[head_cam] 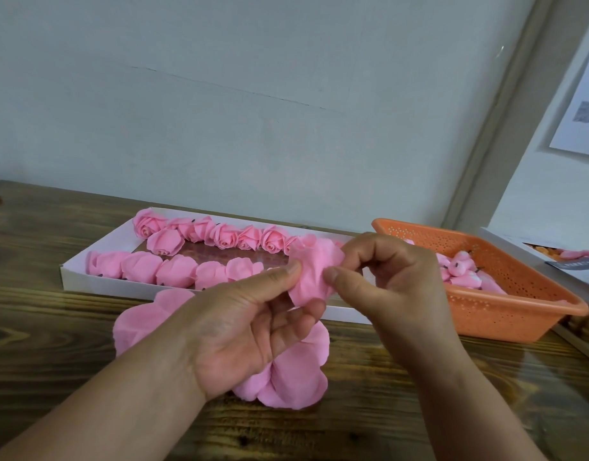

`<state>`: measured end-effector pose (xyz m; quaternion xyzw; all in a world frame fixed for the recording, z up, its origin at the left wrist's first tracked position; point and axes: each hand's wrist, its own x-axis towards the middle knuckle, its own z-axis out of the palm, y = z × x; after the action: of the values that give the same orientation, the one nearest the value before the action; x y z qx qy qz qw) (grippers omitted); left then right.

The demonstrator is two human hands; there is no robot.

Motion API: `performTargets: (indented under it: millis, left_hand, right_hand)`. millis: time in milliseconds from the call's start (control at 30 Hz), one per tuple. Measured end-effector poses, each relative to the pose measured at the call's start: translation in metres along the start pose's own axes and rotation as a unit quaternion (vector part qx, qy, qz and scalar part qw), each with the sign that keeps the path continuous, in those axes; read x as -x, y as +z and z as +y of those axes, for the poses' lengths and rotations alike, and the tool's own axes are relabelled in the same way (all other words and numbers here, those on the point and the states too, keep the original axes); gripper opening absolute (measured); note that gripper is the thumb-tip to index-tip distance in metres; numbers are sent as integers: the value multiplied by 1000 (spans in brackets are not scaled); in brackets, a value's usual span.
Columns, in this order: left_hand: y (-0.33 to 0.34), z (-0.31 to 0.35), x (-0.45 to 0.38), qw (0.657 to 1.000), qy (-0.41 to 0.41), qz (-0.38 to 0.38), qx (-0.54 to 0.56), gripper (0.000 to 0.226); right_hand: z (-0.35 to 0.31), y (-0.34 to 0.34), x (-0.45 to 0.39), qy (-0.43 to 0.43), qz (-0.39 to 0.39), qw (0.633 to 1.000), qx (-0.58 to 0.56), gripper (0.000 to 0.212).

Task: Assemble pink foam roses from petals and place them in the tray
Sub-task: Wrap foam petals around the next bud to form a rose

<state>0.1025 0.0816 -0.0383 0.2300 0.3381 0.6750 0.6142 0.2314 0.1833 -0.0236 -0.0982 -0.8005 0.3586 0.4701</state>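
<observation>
So from where I'm watching, the wooden table (70, 344) fills the lower half of the frame with a pale wall behind it. A white tray (87, 277) sits mid-frame left of centre, and an orange basket (506, 314) sits at the right edge, holding a small pile of pink buds (462, 264) with dark stems; I can't count those properly. More stuff pokes in at the far right, too cut off to tell. In the tray I count roughly seven finished roses (225, 236) along the back row and about five in the front row, though both hands cover the tray's right end, so there may be more. Loose petals (293, 377) lie on the table right under the hands, half hidden by the left wrist. The rose in progress (314, 271) is up in the middle of the frame, between the hands: left hand (250, 327) pinches it from below with thumb and fingers, right hand (386, 284) pinches its right edge, fingers curled.
</observation>
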Motion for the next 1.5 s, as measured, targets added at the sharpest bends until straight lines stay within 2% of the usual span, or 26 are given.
performTargets:
  millis: [100,200,400,533,633,700,767,867,1000,1100,1233,1333,1500]
  left_hand:
    - [0,-2,0,1000,14,3,-12,22]
    - [1,-4,0,999,37,11,-27,24]
    - [2,-7,-2,996,73,12,-53,29]
    - [3,-8,-2,993,97,24,-65,20]
    - [3,-8,-3,991,105,42,-72,17]
    - [2,-7,-3,988,113,57,-92,18]
    - [0,-8,-4,983,126,65,-115,22]
    - [-1,-11,-5,974,149,71,-157,19]
    - [-1,-13,-4,963,169,71,-198,22]
    - [-2,-12,-4,961,168,70,-209,28]
    - [-3,-12,-4,962,162,71,-210,31]
    - [-2,-12,-4,962,157,61,-215,35]
    - [-3,-11,-3,963,156,44,-218,39]
  right_hand:
    - [-3,3,2,-27,39,996,82,20]
    - [-7,9,4,-85,82,973,197,22]
    - [-9,16,6,-163,115,945,260,21]
    - [-13,19,9,-77,89,979,166,16]
    - [-17,16,7,14,34,999,37,32]
    - [-16,12,5,74,-2,997,-35,51]
    - [-15,10,3,115,-22,991,-60,66]
    - [-13,6,1,157,-29,985,-61,59]
    - [-11,3,1,169,-67,978,-101,22]
    - [-9,2,1,153,-52,984,-70,13]
    - [-5,0,0,136,-42,990,3,14]
    - [-3,-3,-1,147,-82,985,-27,17]
    - [0,-9,-1,158,-125,976,-86,36]
